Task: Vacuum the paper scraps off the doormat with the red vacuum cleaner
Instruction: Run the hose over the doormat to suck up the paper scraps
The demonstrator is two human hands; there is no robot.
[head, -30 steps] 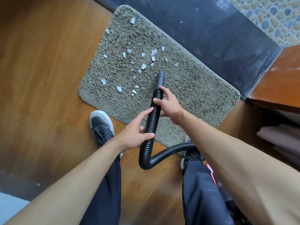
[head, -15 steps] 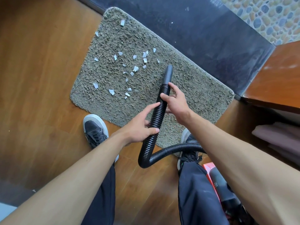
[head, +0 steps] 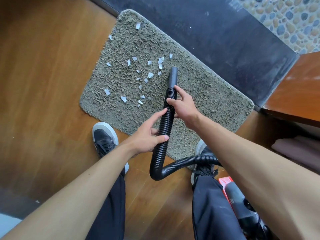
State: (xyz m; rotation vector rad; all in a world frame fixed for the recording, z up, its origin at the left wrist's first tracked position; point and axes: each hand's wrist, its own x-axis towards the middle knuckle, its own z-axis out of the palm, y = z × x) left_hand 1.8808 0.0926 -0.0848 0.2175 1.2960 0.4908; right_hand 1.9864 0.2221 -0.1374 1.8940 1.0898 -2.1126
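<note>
A shaggy grey-green doormat (head: 207, 94) lies on the wooden floor, with several white paper scraps (head: 149, 75) scattered over its left half. Both hands grip a black ribbed vacuum hose (head: 166, 122). My right hand (head: 183, 105) holds it just behind the smooth nozzle (head: 173, 76). Lower down the hose sits my left hand (head: 149, 135). The nozzle tip hovers over the mat just right of the scraps. The hose bends back to the red vacuum cleaner (head: 226, 183) at the lower right, mostly hidden by my right arm.
My left shoe (head: 104, 137) stands on the wooden floor (head: 43, 84), my right shoe (head: 202, 153) on the mat's near edge. A dark stone threshold (head: 225, 40) runs behind the mat, pebble flooring beyond. A wooden cabinet (head: 297, 94) stands at the right.
The nozzle swung slightly right then back toward the scraps near the mat's middle. Both hands kept their grip on the hose. The camera view shifted, showing more of the red vacuum.
</note>
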